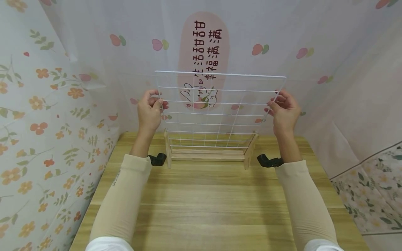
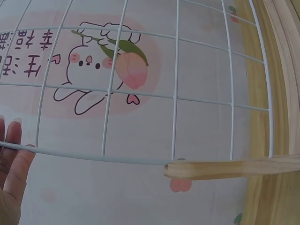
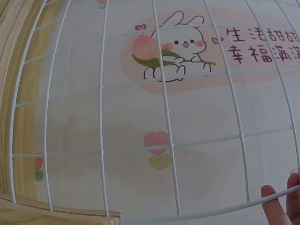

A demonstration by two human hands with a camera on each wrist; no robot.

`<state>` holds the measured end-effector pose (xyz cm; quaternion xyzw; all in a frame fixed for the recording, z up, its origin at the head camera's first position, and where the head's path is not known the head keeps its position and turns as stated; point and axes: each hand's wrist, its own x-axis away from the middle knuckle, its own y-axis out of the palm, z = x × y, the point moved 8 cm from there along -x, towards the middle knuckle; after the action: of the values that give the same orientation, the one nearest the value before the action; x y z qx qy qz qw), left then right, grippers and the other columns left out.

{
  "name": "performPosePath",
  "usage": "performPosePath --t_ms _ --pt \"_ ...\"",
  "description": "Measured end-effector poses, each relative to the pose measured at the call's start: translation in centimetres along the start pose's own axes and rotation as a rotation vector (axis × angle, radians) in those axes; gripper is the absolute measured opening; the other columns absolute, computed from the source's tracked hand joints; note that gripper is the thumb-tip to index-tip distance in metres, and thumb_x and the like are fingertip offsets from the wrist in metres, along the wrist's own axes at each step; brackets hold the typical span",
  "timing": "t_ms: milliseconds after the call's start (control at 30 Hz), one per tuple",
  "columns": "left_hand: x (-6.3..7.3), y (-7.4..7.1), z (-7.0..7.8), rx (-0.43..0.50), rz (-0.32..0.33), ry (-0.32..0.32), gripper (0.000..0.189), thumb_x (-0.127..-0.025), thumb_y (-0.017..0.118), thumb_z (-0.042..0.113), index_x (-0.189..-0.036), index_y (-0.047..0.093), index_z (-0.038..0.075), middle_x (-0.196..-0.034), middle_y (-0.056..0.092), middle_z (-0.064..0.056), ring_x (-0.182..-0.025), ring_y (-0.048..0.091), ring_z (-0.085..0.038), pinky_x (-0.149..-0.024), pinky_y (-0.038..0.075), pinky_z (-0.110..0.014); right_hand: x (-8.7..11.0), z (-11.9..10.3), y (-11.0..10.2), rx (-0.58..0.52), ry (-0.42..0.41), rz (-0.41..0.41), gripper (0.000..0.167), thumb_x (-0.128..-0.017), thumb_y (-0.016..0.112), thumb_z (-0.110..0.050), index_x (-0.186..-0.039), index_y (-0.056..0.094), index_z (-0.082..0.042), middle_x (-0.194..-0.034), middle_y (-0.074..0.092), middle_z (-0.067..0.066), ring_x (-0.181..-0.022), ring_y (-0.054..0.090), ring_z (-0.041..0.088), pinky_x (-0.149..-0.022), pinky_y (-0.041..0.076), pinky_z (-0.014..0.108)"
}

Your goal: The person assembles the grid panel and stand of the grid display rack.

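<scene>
A white wire grid panel (image 1: 213, 103) stands upright, its lower part between the two side posts of a light wooden stand (image 1: 207, 155). My left hand (image 1: 150, 111) pinches the panel's left edge wire between thumb and fingers, above the stand. On the opposite side my right hand (image 1: 285, 111) pinches the right edge wire at about the same height. In the left wrist view the edge wire runs down to the end of a wooden post (image 2: 211, 169). The right wrist view shows the other wooden post (image 3: 61, 214) along the panel's lower corner.
The stand sits near the back of a wood-grain table (image 1: 213, 202). Behind it hangs a pale curtain (image 1: 135, 52) with fruit prints and a pink lettered patch. A floral curtain (image 1: 47, 115) borders the left side. Black wrist mounts (image 1: 269, 161) stick out inward from both forearms.
</scene>
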<state>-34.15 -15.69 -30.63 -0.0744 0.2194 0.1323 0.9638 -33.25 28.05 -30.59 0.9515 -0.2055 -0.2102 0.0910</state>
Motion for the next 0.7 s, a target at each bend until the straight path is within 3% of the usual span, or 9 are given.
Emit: performPosePath --t_ms 233,367,433,667,700 --pt "0.2 0.2 -0.4 0.076 -0.006 0.014 0.015 -0.094 0.052 -0.008 -0.103 0.057 0.003 -0.083 0.068 -0.027 -0.064 0.065 -0.013 -0.053 0.055 -0.02 0.0 0.6 -0.3 0.006 -0.001 -0.006 0.033 -0.084 0.065 0.013 -0.111 0.069 -0.003 -0.089 0.061 0.008 -0.079 0.062 0.017 -0.068 0.058 0.031" --pt "0.2 0.3 -0.5 0.071 -0.016 0.042 0.013 -0.094 0.052 -0.009 -0.105 0.056 -0.003 -0.08 0.068 -0.024 -0.062 0.065 -0.011 -0.051 0.053 -0.019 0.0 0.8 -0.4 -0.001 0.002 -0.006 0.032 -0.083 0.065 0.014 -0.112 0.068 0.0 -0.088 0.061 0.009 -0.078 0.062 0.017 -0.068 0.058 0.031" --pt "0.2 0.4 -0.6 0.065 -0.021 0.044 0.013 -0.094 0.052 -0.008 -0.106 0.056 -0.003 -0.081 0.067 -0.028 -0.061 0.065 -0.01 -0.05 0.052 -0.019 0.0 0.8 -0.4 -0.003 0.002 -0.007 0.032 -0.083 0.065 0.015 -0.111 0.068 0.0 -0.087 0.061 0.009 -0.077 0.062 0.017 -0.067 0.059 0.03" --pt "0.4 0.3 -1.3 0.067 -0.027 -0.006 0.013 -0.095 0.053 -0.006 -0.103 0.057 0.004 -0.074 0.068 -0.003 -0.064 0.066 -0.013 -0.053 0.055 -0.02 0.1 1.4 -0.4 0.006 0.011 -0.017 0.031 -0.083 0.066 0.014 -0.112 0.066 0.002 -0.087 0.061 0.009 -0.077 0.062 0.018 -0.068 0.059 0.033" --pt "0.5 0.3 -1.4 0.063 -0.028 -0.005 0.013 -0.095 0.053 -0.006 -0.103 0.057 0.003 -0.074 0.069 -0.006 -0.064 0.066 -0.013 -0.054 0.054 -0.02 0.1 1.6 -0.4 0.007 0.015 -0.019 0.031 -0.083 0.067 0.013 -0.112 0.066 0.002 -0.087 0.061 0.009 -0.077 0.063 0.018 -0.068 0.059 0.033"
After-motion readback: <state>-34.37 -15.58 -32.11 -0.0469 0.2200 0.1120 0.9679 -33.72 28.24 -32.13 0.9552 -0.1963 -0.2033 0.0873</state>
